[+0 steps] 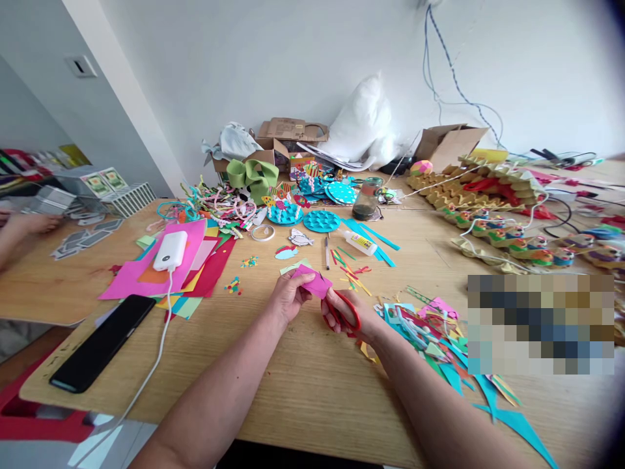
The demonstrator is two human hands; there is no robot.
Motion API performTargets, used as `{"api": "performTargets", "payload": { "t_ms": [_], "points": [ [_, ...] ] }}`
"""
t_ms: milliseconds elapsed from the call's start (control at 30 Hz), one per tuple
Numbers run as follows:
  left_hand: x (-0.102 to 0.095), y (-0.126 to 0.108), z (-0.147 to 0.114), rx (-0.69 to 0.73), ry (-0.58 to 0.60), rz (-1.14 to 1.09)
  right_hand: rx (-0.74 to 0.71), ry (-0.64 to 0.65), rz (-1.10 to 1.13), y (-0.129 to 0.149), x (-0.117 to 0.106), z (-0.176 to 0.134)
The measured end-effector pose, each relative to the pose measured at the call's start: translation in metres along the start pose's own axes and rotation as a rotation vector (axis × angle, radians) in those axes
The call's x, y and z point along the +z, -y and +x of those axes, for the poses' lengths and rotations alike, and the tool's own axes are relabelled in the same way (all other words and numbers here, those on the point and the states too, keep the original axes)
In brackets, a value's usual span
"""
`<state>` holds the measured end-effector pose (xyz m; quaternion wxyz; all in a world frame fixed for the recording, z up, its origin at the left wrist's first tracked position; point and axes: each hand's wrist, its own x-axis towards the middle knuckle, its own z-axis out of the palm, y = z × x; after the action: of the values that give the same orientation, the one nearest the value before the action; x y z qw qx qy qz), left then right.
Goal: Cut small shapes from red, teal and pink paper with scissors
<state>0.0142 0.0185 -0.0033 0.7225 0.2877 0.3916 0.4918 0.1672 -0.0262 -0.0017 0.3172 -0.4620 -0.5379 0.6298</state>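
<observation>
At the frame's centre, a pink paper piece point(317, 284) is pinched in the left hand point(289, 296), held taut above the surface point(303, 384) for red scissors point(344, 311), clamped in the right hand's point(354, 319) grip.

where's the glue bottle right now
The glue bottle lies on its side on the wooden table, beyond the hands, right of the pen and beside blue paper strips.

Both bare forearms reach forward and converge, the left hand point(288, 296) pinching with curled fingers just beside the right hand point(349, 316), its grip closed.
</observation>
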Motion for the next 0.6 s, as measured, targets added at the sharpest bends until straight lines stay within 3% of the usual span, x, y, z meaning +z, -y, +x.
{"api": "performTargets", "payload": {
  "t_ms": [600],
  "points": [
    [-0.0048,-0.0084,-0.0008,-0.033,0.107,0.13,0.061,-0.031,-0.079,0.0091,-0.0007,-0.0038]
  ]
}}
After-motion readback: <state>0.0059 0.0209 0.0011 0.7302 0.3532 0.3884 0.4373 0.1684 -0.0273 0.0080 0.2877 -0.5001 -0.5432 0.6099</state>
